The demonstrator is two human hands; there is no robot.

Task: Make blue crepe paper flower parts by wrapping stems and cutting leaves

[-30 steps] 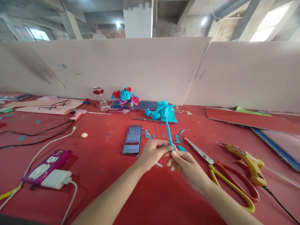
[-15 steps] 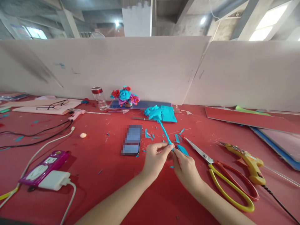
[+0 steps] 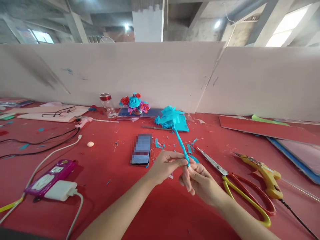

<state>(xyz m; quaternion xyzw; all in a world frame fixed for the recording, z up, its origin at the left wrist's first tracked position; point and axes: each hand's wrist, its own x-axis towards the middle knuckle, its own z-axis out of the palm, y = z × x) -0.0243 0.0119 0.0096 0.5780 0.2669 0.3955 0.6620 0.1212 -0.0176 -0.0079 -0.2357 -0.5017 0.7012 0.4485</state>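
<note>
A blue paper flower with a long stem wrapped in twisted blue paper is held up in front of me, its bloom tilted away. My left hand pinches the lower stem between thumb and fingers. Just below it, my right hand grips the stem's bottom end with thumb and forefinger, the other fingers curled loosely. Behind the bloom, a blue sheet lies on the red table; the bloom hides part of it. Blue paper scraps are scattered near the stem.
Scissors and a yellow glue gun lie to the right. A phone rests left of my hands. Further left are a purple power strip and pink glue gun. Behind stand a glass jar and a flower bunch.
The flower has risen and tilted, so its bloom shows more fully. Both hands have moved slightly down the stem, and my right hand has turned so its fingers show.
</note>
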